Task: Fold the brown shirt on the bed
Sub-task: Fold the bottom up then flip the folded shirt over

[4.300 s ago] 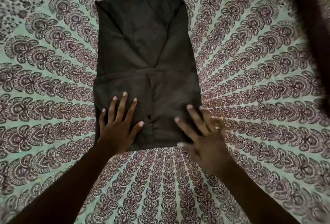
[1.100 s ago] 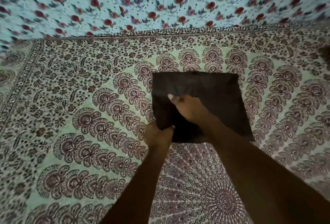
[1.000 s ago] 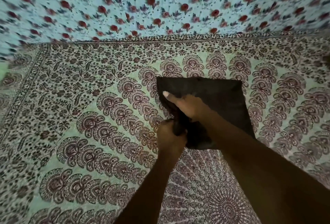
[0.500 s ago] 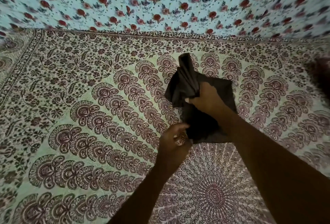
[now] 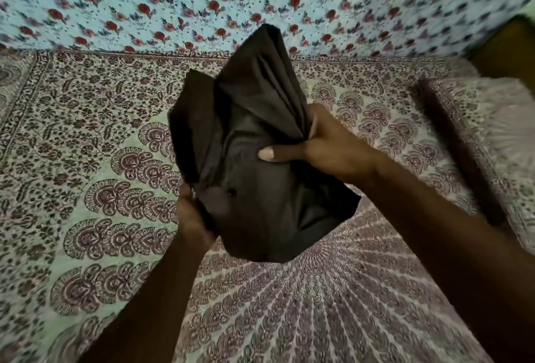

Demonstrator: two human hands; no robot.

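The brown shirt (image 5: 260,189) was held bunched above the bed (image 5: 86,218). The left hand (image 5: 192,218) pinched its lower edge; the right hand (image 5: 327,142) clutched upper cloth. Judged status: no neat fold showed; flattening and placement remained.

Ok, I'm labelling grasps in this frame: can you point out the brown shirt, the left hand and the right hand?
brown shirt (image 5: 260,218): head view, smooth lower panel below the button.
left hand (image 5: 191,218): head view, back of the hand gripping the shirt's lower left edge.
right hand (image 5: 330,144): head view, back of the hand bunching the upper fabric.
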